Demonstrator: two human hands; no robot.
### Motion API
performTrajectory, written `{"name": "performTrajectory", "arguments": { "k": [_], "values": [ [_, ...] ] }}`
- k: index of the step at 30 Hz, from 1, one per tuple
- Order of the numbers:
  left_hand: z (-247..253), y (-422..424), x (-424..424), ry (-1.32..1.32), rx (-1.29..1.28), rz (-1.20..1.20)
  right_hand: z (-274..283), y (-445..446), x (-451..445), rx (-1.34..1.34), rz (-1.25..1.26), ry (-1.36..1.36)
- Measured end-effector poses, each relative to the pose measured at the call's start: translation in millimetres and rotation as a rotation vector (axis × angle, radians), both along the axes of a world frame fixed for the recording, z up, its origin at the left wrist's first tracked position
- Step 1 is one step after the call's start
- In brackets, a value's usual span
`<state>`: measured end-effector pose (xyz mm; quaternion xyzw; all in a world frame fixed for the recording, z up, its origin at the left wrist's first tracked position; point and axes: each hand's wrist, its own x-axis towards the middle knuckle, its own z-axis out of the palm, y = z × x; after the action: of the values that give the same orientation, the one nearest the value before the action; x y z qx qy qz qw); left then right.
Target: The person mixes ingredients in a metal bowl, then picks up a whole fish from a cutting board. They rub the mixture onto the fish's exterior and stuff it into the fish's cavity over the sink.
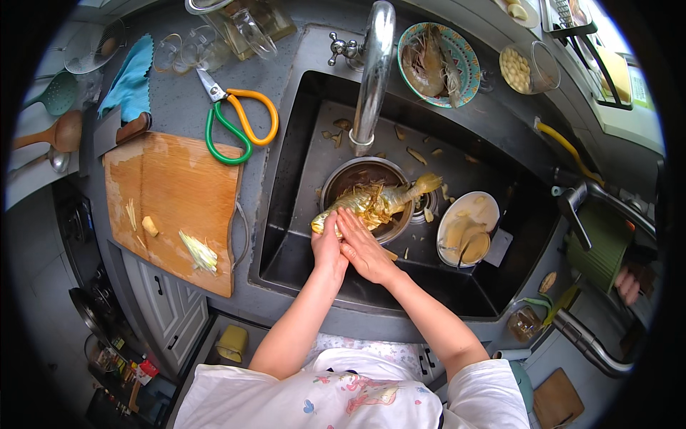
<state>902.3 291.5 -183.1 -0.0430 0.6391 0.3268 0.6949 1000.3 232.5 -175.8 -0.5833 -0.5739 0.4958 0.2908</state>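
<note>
A whole yellowish fish (396, 197) lies across a round metal bowl (394, 239) inside the black sink, its tail sticking out over the rim to the right. Thin ginger-like strips cover its side. My left hand (328, 244) is at the fish's head, its fingers partly hidden by the other hand. My right hand (364, 249) lies flat and slanted against it, fingers extended and together near the fish's belly. The palms face each other; whether anything is between them cannot be seen.
The faucet (373, 80) arches over the sink (450, 300). An oval dish (447, 225) stands right of the bowl. A cutting board (174, 182) with ginger and shredded scallion, a cleaver (126, 128) and scissors (236, 120) lie left. A patterned bowl (406, 88) of shrimp sits behind.
</note>
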Motion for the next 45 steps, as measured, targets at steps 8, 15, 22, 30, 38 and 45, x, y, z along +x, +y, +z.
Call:
{"name": "performTrajectory", "arguments": {
  "k": [8, 15, 22, 30, 38, 45],
  "values": [
    [-11.9, -9.3, -4.4, 0.039, 0.045, -0.005, -2.9, -2.8, 9.3, -0.038, 0.049, 0.145],
    [13.7, -4.0, 0.1, 0.122, 0.043, -0.076, -29.1, 11.3, 49.1, 0.133, 0.071, -0.559],
    [25.0, -1.4, -13.4, 0.192, 0.043, -0.147, -36.7, 27.1, 75.5, 0.129, 0.192, -0.657],
    [25.3, -17.1, -17.2, 0.177, -0.021, -0.138, -46.9, 64.2, 29.0, 0.032, -0.251, -0.665],
    [24.6, -16.4, -17.3, 0.168, -0.035, -0.127, -68.9, 76.5, 20.7, 0.124, -0.096, -0.737],
    [20.1, -15.9, -15.2, 0.134, -0.032, -0.104, -72.3, 73.6, 33.6, 0.092, -0.111, -0.132]
  ]
}}
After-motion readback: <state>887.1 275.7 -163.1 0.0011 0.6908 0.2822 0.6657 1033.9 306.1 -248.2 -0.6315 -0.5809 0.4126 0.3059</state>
